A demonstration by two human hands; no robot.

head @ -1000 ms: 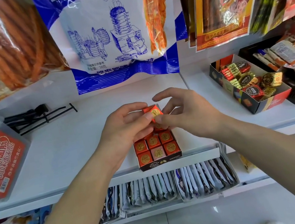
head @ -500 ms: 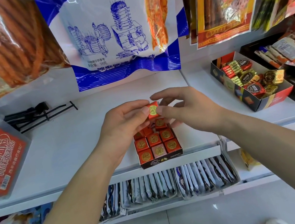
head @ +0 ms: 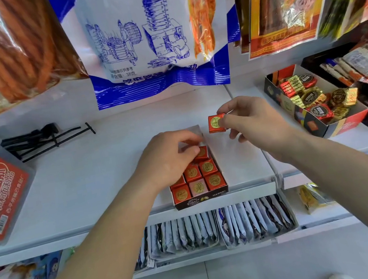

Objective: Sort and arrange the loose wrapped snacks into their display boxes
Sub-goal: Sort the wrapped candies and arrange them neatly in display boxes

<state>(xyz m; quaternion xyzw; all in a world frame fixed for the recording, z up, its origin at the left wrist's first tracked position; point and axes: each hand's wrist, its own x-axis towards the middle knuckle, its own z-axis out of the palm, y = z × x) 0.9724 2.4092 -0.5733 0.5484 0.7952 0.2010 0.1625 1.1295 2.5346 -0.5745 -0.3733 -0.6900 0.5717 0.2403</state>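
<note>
Right hand (head: pixel 256 124), just right of centre: thumb and fingers pinch one red foil square (head: pixel 216 123) with a gold seal. It is held clear of the white shelf (head: pixel 87 181), just up-right of the display box (head: pixel 201 200). The box sits at centre frame on the shelf's front edge, with packed red squares (head: pixel 207 167) in rows inside. Left hand (head: pixel 169 159) is in the box's far end, fingers curled down onto a square there. I cannot tell whether they grip it.

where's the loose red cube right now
Head view, right of centre: the red cube is pinched in the right hand, above the shelf, beyond the display box.
</note>
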